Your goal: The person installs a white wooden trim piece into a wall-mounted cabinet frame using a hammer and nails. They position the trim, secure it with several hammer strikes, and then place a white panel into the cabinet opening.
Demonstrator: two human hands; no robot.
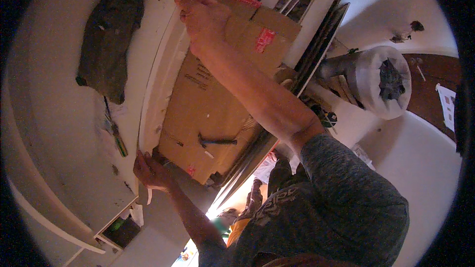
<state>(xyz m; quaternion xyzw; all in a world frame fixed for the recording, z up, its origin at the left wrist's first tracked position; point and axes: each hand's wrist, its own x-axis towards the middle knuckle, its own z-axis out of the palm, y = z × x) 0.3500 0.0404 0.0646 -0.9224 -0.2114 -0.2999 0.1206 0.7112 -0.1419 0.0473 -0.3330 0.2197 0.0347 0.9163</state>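
Observation:
A long white board (157, 84) runs from the top of the view down to the lower left, beside a white wall. My right hand (203, 15) reaches far up and grips the board's upper end, fingers curled over its edge. My left hand (148, 170) holds the lower end of the same board from below. A large flattened cardboard box (198, 104) with red labels leans right behind the board, partly covered by my right forearm.
A dark cloth (111, 34) and a green-handled tool (118, 138) lie against the white surface at left. A black tool (215, 142) rests on the cardboard. Dark flat panels (316, 49) lean to the right, beside a white-wrapped roll (383, 81).

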